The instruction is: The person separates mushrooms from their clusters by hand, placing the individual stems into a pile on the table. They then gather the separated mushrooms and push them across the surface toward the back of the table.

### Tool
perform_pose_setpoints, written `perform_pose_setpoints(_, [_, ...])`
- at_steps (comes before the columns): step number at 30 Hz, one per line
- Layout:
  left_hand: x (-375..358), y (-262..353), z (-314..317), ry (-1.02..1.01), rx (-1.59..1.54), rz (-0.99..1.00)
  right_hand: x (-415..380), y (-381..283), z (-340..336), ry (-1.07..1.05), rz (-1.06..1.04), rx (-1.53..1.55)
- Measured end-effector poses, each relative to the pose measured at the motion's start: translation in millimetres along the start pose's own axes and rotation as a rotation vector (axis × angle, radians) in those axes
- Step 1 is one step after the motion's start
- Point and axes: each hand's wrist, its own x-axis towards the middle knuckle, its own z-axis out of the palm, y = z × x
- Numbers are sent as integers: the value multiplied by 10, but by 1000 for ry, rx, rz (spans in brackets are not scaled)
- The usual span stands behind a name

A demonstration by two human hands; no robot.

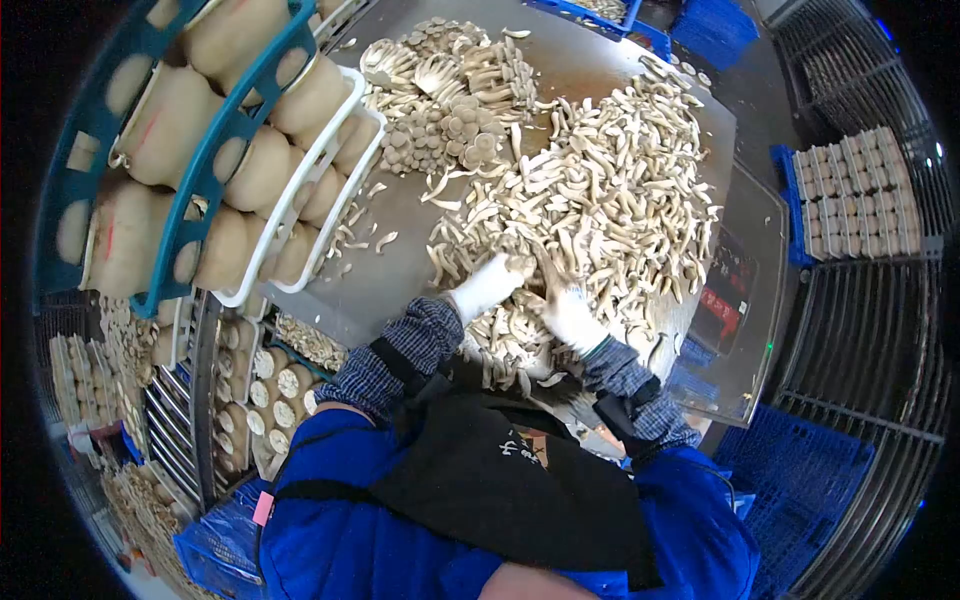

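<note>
Both my hands wear white gloves and work in a broad heap of loose oyster-type mushrooms (pixel 620 180) on a metal table (pixel 400 230). At the near edge of the heap, my left hand (pixel 497 282) curls its soiled fingers round a small clump of mushrooms (pixel 515 246). Close beside it on the right, my right hand (pixel 570 312) closes on mushroom stems (pixel 549 268). Fingertips of both hands are partly hidden among the mushrooms. Whole mushroom clusters (pixel 450 90) with grey-brown caps lie at the far left of the heap.
Stacked teal crates (pixel 190 190) and white crates (pixel 300 200) of mushroom bottles rise at the left. Blue crates (pixel 800 490) stand at lower right. Another rack of bottles (pixel 858 195) sits farther right, beside metal rails. A dark red-marked package (pixel 722 308) lies near the table's right side.
</note>
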Motion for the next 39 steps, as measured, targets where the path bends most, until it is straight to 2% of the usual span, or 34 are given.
perform_pose_setpoints(1, [-137, 165, 65, -31, 115, -4, -109, 221, 195, 156, -125, -217])
perform_pose_setpoints(2, [190, -615, 113, -246, 75, 262, -172, 327, 220, 181, -136, -6])
perform_pose_setpoints(3, [12, -275, 103, -345, -100, 35, -276, 337, 190, 154, -76, -14])
perform_pose_setpoints(5, [57, -362, 150, -511, 224, 190, -513, 593, 305, 169, -17, 3])
perform_pose_setpoints(6, [-1, -330, 230, -619, 57, 129, -612, 333, 120, 112, 180, 17])
perform_pose_setpoints(7, [-195, -87, 323, -539, 104, 3, -758, 276, 114, 279, 284, -17])
perform_pose_setpoints(9, [-75, -453, 437, -293, 395, 63, -1126, 355, -141, 363, 358, 274])
perform_pose_setpoints(10, [-154, -180, 418, -297, 403, 49, -1352, 502, -158, 478, 430, 224])
perform_pose_setpoints(11, [-304, 211, 423, -167, 357, -125, -1614, 714, -129, 590, 503, 171])
perform_pose_setpoints(13, [-220, -143, 240, 64, 135, 62, -2307, 1557, 72, 696, 636, 16])
perform_pose_setpoints(15, [-81, -460, 80, 155, -118, 62, -3076, 2301, 310, 874, 682, 14])
perform_pose_setpoints(16, [-334, 14, 109, 259, 312, 59, -3287, 2312, 202, 872, 850, 103])
perform_pose_setpoints(17, [-148, -333, -43, 217, 349, 193, -3484, 2312, 93, 865, 1016, 193])
perform_pose_setpoints(19, [-79, -399, -87, 186, 603, 221, -3988, 2890, 239, 828, 1051, -217])
perform_pose_setpoints(20, [-108, -388, -98, 170, 603, 218, -4121, 2988, 222, 652, 1155, -305])
perform_pose_setpoints(21, [-181, -342, -106, 228, 754, 404, -4285, 3285, 297, 508, 1290, -301])
perform_pose_setpoints(22, [-238, -356, -133, 288, 898, 592, -4260, 3212, 255, 503, 1303, -307])
perform_pose_setpoints(24, [-364, -616, -323, 343, 917, 527, -3945, 3030, 156, 491, 1236, -241])
perform_pose_setpoints(26, [-610, -1022, -501, 353, 864, 405, -3602, 3049, 145, 647, 949, -327])
perform_pose_setpoints(27, [-716, -1298, -528, 343, 856, 329, -3347, 2971, 74, 695, 879, -371])
perform_pose_setpoints(28, [-810, -1400, -455, 306, 967, 276, -3057, 2901, 22, 746, 827, -414])
perform_pose_setpoints(29, [-849, -1473, -370, 265, 1076, 219, -2680, 2698, -110, 828, 774, -238])
perform_pose_setpoints(30, [-765, -1654, -309, 259, 1072, 184, -2438, 2841, -27, 862, 624, -359])
perform_pose_setpoints(31, [-686, -1648, -206, 249, 1067, 181, -2048, 2569, -159, 796, 492, -194])
perform_pose_setpoints(32, [-569, -1599, -53, 254, 1031, 180, -1837, 2692, 103, 767, 442, -422])
perform_pose_setpoints(33, [-440, -1556, 64, 260, 994, 181, -1501, 2311, 61, 654, 485, -14])
perform_pose_setpoints(34, [-246, -1707, 157, 328, 940, 447, -1155, 1864, 27, 641, 424, 155])
perform_pose_setpoints(35, [-79, -1710, 244, 329, 932, 446, -1006, 1835, 296, 662, 285, 66])
perform_pose_setpoints(37, [260, -1711, 365, 337, 1061, 588, -800, 1725, 534, 400, 337, 182])
perform_pose_setpoints(38, [542, -2092, 378, 253, 880, 435, -787, 2175, 1041, 525, 182, -88])
perform_pose_setpoints(39, [767, -2346, 376, 246, 876, 430, -653, 2035, 977, 519, 229, -29])
